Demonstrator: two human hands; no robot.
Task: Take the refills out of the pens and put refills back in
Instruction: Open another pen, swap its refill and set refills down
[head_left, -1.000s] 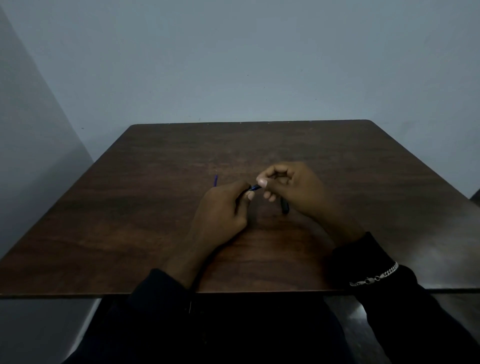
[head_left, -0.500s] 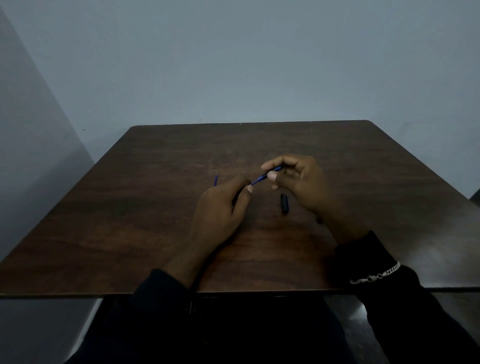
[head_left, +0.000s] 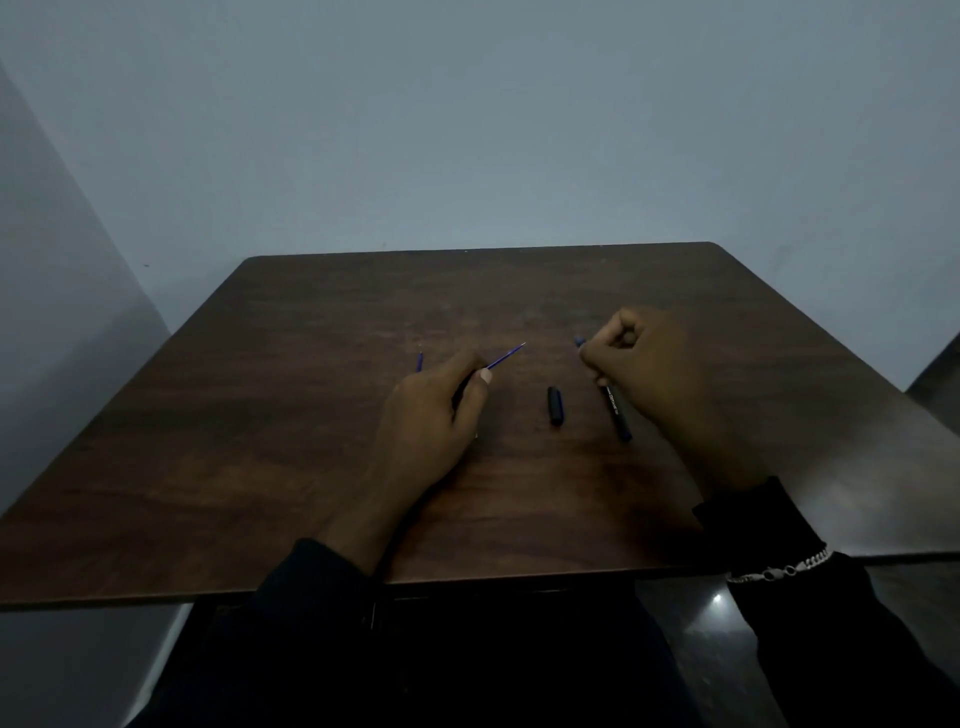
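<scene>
On the dark wood-grain table (head_left: 311, 415), my right hand (head_left: 654, 374) is curled tight around a slim dark pen barrel (head_left: 618, 410), which slants down out of my fist toward me. My left hand (head_left: 436, 415) pinches a thin blue refill (head_left: 506, 356) whose point sticks out past my thumb. Between my hands lies a stubby black cap (head_left: 555, 405) (touching neither), and a second blue refill (head_left: 419, 361) peeks out beyond my left knuckles.

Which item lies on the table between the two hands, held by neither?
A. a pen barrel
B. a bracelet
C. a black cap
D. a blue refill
C: the black cap lies alone on the table between the left hand and right hand.
</scene>
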